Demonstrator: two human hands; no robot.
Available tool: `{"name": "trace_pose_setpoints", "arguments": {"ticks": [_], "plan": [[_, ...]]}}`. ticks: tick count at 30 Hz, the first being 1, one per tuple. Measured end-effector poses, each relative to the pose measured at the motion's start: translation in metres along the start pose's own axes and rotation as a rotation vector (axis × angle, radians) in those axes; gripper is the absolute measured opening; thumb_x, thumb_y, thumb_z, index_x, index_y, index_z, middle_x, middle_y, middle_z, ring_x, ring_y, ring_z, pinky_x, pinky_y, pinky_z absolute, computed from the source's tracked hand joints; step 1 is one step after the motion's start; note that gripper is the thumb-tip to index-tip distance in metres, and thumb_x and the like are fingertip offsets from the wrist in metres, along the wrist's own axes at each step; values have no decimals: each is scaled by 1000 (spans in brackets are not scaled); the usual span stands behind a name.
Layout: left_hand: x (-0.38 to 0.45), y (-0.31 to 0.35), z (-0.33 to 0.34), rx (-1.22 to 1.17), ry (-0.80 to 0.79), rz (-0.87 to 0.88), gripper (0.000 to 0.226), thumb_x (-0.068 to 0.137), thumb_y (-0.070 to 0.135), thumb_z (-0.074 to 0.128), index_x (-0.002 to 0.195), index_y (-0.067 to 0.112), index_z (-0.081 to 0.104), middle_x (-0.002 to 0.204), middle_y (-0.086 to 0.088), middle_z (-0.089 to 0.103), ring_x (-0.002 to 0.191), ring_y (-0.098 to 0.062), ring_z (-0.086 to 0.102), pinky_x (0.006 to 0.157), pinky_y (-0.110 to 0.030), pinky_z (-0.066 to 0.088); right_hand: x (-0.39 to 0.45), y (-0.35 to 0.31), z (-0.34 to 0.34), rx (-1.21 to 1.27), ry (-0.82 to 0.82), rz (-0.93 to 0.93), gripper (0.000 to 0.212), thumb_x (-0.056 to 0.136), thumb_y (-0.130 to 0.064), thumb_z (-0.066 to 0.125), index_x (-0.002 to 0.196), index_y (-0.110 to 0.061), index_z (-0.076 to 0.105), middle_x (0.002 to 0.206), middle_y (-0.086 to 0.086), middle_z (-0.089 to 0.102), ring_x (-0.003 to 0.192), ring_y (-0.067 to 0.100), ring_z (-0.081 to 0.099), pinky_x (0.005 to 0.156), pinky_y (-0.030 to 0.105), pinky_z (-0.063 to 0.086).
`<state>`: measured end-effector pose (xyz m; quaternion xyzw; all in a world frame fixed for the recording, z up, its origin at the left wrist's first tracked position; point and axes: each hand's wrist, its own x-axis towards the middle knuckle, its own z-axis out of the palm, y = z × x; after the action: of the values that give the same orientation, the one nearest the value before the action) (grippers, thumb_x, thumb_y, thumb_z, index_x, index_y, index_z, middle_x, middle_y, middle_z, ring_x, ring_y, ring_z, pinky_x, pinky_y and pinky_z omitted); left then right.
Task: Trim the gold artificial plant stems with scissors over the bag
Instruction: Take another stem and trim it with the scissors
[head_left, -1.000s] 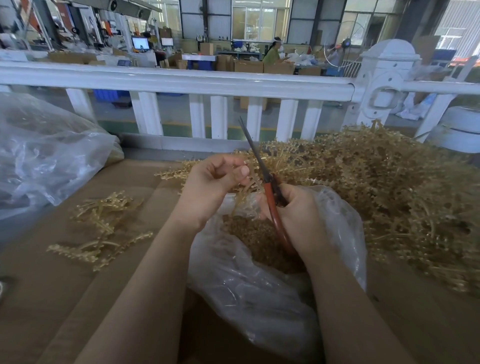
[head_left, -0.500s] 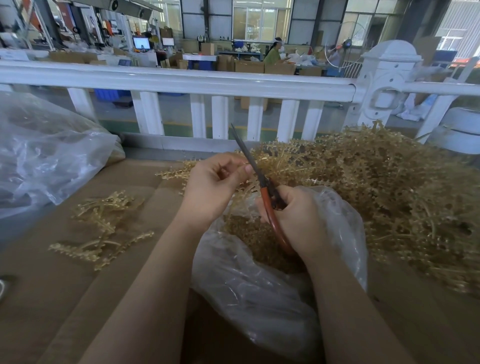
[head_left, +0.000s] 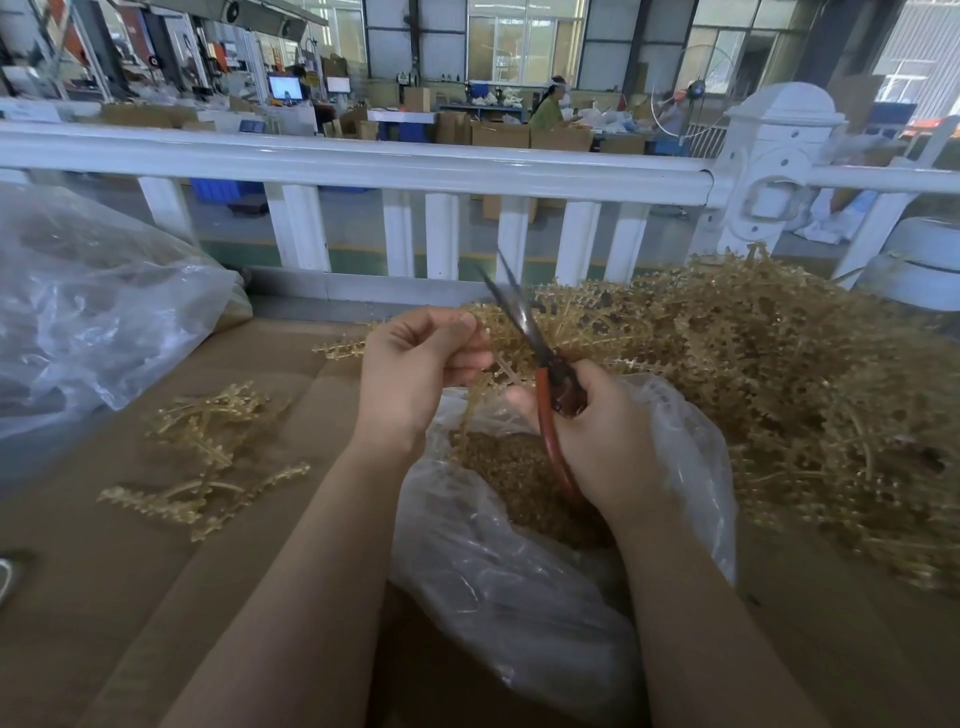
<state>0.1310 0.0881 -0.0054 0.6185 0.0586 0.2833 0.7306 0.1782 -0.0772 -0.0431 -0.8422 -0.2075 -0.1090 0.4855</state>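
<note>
Nearest thing is the clear bag (head_left: 519, 597), sitting open on the cardboard (head_left: 130, 597) right between the forearms, with a brown heap of clippings (head_left: 519, 483) already in it. The mouth looks floppy, so my guess is any offcut that flicks sideways lands on the cardboard instead of inside.

Just above the bag's far edge, the right hand (head_left: 602, 441) is wrapped around the red handles of the scissors (head_left: 540, 374), blades angled up and away to the left, only slightly parted at the tips. The left hand (head_left: 415, 374) has fingers curled in, pinching a gold stem (head_left: 493, 364) that trails down toward the bag. Those fingertips (head_left: 467, 325) sit really close to the blades, which is the scary bit: if the stem slips or the cut goes in blind, a finger could get nipped. I can't tell exactly where the blades meet the stem.

Left of the hands, a small bunch of sprigs (head_left: 208, 462) lies on the cardboard, looks like finished ones. Right and further back is the big pile (head_left: 779, 389) of gold stems, touching the bag's side. Loose bits from it could easily snag the held stem or tumble into the bag. Another bag (head_left: 93, 312) sits far left, white railing (head_left: 363, 161) behind everything.
</note>
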Motion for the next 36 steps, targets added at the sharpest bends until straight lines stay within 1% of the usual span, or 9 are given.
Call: {"name": "trace_pose_setpoints", "arguments": {"ticks": [4, 7, 11, 15, 17, 19, 24, 28, 36], "plan": [[-1, 1, 1, -15, -33, 9, 19, 95, 4, 59, 83, 8, 74, 78, -13, 75, 68, -20, 71, 61, -24, 56, 0, 3, 3, -159, -12, -60, 53, 70, -83, 61, 92, -35, 59, 82, -20, 62, 80, -4, 58, 63, 19, 45], [-1, 2, 0, -62, -44, 3, 33, 94, 0, 56, 72, 16, 77, 76, -11, 75, 67, -18, 71, 59, -23, 55, 0, 4, 3, -205, -14, -91, 52, 71, -82, 62, 92, -35, 57, 84, -21, 61, 79, -8, 55, 60, 14, 39], [1, 1, -2, -50, -63, -9, 41, 94, -2, 52, 70, 18, 79, 79, -10, 76, 69, -18, 73, 60, -23, 56, 0, 3, 3, -254, -1, -135, 52, 71, -84, 60, 91, -36, 55, 84, -24, 58, 79, -13, 51, 58, 10, 34], [2, 1, -3, -46, -84, -29, 40, 95, -3, 50, 72, 16, 78, 81, -12, 76, 73, -21, 74, 61, -23, 57, -2, 0, 3, -260, 25, -136, 45, 70, -84, 60, 79, -42, 46, 75, -24, 53, 72, -13, 49, 55, 11, 30], [2, 1, -4, -50, -90, -35, 40, 95, -3, 49, 73, 15, 77, 81, -12, 76, 73, -21, 75, 61, -23, 57, -2, 0, 3, -276, 34, -136, 46, 70, -82, 63, 74, -41, 42, 71, -23, 52, 68, -10, 49, 53, 14, 32], [2, 0, -3, -48, -91, -45, 37, 96, -2, 50, 76, 14, 77, 81, -12, 76, 73, -21, 75, 62, -23, 57, -1, 1, 3, -308, 42, -125, 48, 72, -79, 65, 74, -35, 46, 70, -20, 53, 66, -6, 50, 52, 19, 38], [1, -1, 1, -62, -91, -75, 29, 97, -1, 51, 82, 10, 74, 80, -11, 76, 74, -21, 75, 60, -22, 56, 0, 0, 2, -345, 71, -106, 51, 76, -75, 68, 85, -26, 59, 77, -14, 63, 72, 5, 61, 63, 33, 56], [1, 0, 0, -96, -107, -81, 27, 97, 0, 52, 84, 8, 74, 83, -12, 77, 75, -21, 75, 60, -22, 57, 0, -1, 1, -338, 71, -110, 61, 71, -81, 60, 84, -21, 60, 78, -11, 65, 71, 10, 63, 65, 37, 58], [1, -2, 0, -133, -111, -97, 26, 97, 1, 52, 86, 8, 74, 86, -14, 77, 77, -21, 75, 61, -22, 57, -1, 1, 4, -300, 113, -144, 60, 69, -80, 61, 75, -21, 59, 70, -15, 61, 64, 5, 58, 59, 33, 56]]}}
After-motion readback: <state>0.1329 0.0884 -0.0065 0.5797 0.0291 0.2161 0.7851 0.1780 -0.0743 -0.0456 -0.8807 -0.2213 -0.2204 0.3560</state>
